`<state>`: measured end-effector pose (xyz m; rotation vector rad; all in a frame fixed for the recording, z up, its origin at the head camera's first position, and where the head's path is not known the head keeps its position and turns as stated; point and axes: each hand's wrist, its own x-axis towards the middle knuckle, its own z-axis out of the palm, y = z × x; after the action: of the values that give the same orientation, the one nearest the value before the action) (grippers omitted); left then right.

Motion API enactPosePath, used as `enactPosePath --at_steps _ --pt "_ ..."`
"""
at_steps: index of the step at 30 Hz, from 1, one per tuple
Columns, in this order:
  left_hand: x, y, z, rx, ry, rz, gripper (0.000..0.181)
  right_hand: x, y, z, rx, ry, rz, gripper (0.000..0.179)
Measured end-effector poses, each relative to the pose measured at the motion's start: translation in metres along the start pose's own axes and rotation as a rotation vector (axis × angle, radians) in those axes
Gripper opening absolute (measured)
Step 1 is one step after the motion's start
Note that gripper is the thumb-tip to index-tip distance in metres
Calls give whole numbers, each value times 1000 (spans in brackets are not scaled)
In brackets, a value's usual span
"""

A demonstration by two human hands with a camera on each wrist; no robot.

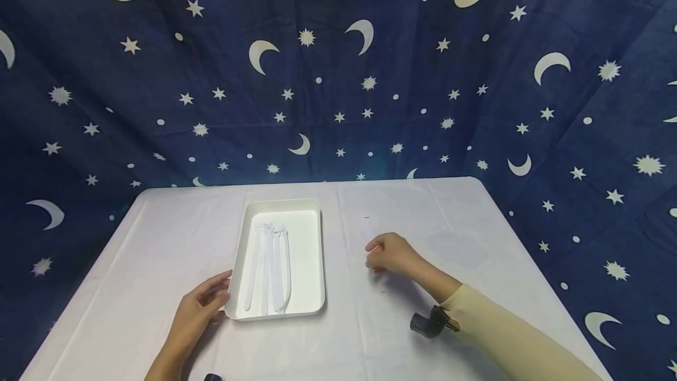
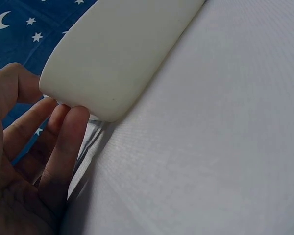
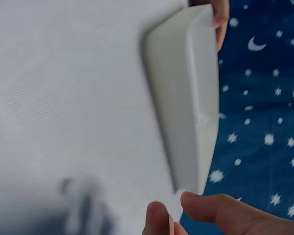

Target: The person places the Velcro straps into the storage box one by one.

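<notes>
A white tray (image 1: pixel 309 251) stands on the table, with several thin white strips (image 1: pixel 275 269) lying lengthwise in it. My left hand (image 1: pixel 198 307) is at the tray's near left corner. In the left wrist view its fingertips (image 2: pixel 78 117) touch the outer wall, and the thumb end passes behind the rim. To the right of the tray, my right hand (image 1: pixel 391 253) hovers low over the table, thumb and fingers bent with a small gap between them. Beyond it a faint white strip (image 1: pixel 367 226) shows against the cloth, partly hidden by the hand. Nothing is visible between the right fingertips.
A white cloth (image 1: pixel 465 240) covers the table. Behind it hangs a dark blue curtain (image 1: pixel 328 134) with moons and stars. A black device (image 1: pixel 429 323) is strapped at the right wrist, and a dark object (image 1: pixel 213 377) shows at the bottom edge by the left arm.
</notes>
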<state>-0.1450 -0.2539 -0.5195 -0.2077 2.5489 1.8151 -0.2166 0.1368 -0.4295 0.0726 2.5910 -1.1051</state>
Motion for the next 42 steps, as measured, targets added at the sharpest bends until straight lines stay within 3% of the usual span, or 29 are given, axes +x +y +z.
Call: enactPosePath --at_steps 6,12,26,42 --pt "-1 1 0 5 -6 4 51 -7 33 4 2 53 9 27" --pt "0 0 0 27 -13 -9 51 -11 49 16 -23 132 -29 30" --pt "-1 2 0 11 -16 -14 51 -14 50 35 -70 298 -33 28" --pt "-2 2 0 36 -3 -8 50 -12 45 42 -65 312 -8 32"
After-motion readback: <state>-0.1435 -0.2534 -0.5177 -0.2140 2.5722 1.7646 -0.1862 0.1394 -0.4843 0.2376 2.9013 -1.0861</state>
